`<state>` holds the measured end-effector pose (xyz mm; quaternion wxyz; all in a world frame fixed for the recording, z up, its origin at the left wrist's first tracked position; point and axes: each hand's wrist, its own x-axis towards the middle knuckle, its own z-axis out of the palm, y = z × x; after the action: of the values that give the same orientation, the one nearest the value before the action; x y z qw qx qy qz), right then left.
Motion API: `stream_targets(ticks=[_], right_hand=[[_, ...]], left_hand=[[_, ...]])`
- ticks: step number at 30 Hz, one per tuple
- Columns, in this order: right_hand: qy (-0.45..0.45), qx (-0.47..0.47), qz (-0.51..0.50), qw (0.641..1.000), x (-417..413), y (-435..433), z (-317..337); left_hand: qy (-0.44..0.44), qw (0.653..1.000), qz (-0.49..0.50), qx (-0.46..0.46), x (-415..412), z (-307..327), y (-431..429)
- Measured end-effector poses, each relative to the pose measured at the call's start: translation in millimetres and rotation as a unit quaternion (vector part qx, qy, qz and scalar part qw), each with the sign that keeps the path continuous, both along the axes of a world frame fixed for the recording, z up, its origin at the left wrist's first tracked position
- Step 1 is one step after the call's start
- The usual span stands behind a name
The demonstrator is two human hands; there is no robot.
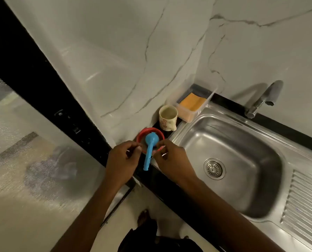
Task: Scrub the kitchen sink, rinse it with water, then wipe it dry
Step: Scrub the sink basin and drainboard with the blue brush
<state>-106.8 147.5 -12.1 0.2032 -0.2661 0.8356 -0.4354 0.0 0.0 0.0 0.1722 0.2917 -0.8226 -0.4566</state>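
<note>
1. While both hands worked at a red container (151,129) on the black worktop (149,179), just left of the sink (229,160), we judged the task to be in preparation, before any scrubbing.
2. We noted that the basin showed no foam and that no water ran from the tap (264,99).
3. We recorded a blue brush (149,151) lying across the container, head over the opening and handle pointing towards the person, between the two hands.
4. We found the fingers of the left hand (123,157) curled and narrow, thumb and forefinger pinched at the near left rim of the container.
5. We found the fingers of the right hand (169,159) likewise curled, pinching a small red piece (160,149) at the right rim. We could not tell whether this was a tab, a seal or part of the lid.
6. We located an orange sponge (193,104) in a clear box (209,99) at the back wall, with a cup (168,117) just beside it. Neither was touched.
7. We judged that the next move called for freeing whatever the fingers held, then one hand closing on the brush handle.
8. We expected the brush then to be carried right, into the basin, towards the drain (214,169).
</note>
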Motion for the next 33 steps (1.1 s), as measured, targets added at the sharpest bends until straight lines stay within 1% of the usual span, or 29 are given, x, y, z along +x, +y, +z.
stream_targets(ticks=[2, 4, 7, 10, 13, 15, 18, 20, 22, 25, 29, 33], right_hand=[[-0.006, 0.070, -0.001, 0.997, -1, -19, -7], [-0.001, 0.115, -0.005, 0.993, 0, -35, -13], [0.026, 0.160, 0.000, 0.987, -4, -53, -27], [0.012, 0.213, 0.019, 0.977, -15, -67, -38], [-0.001, 0.217, 0.007, 0.976, -25, -78, -42], [0.029, 0.240, 0.019, 0.970, -30, -79, -35], [0.121, 0.319, 0.051, 0.939, -38, -81, -18], [0.163, 0.339, 0.064, 0.924, -43, -84, -11], [0.165, 0.339, 0.081, 0.923, -46, -88, -8], [0.140, 0.323, 0.094, 0.931, -50, -93, -9], [0.084, 0.264, 0.073, 0.958, -55, -92, -12], [0.032, 0.173, 0.036, 0.984, -66, -81, -8]], left_hand=[[-0.013, 1.000, 0.012, 0.002, -2, -7, -11], [-0.033, 0.999, 0.012, 0.008, -2, -22, -18], [-0.050, 0.998, 0.000, 0.026, -3, -44, -27], [-0.066, 0.997, -0.031, 0.012, -5, -60, -36], [-0.088, 0.994, -0.067, -0.019, -9, -69, -43], [-0.100, 0.991, -0.084, -0.044, -10, -72, -45], [-0.103, 0.989, -0.088, -0.053, -11, -76, -46], [-0.104, 0.990, -0.086, -0.050, -10, -78, -46], [-0.103, 0.990, -0.085, -0.044, -9, -79, -46], [-0.106, 0.990, -0.085, -0.038, -8, -79, -47], [-0.114, 0.989, -0.082, -0.039, -7, -77, -44], [-0.114, 0.986, -0.099, -0.076, -5, -75, -42]])
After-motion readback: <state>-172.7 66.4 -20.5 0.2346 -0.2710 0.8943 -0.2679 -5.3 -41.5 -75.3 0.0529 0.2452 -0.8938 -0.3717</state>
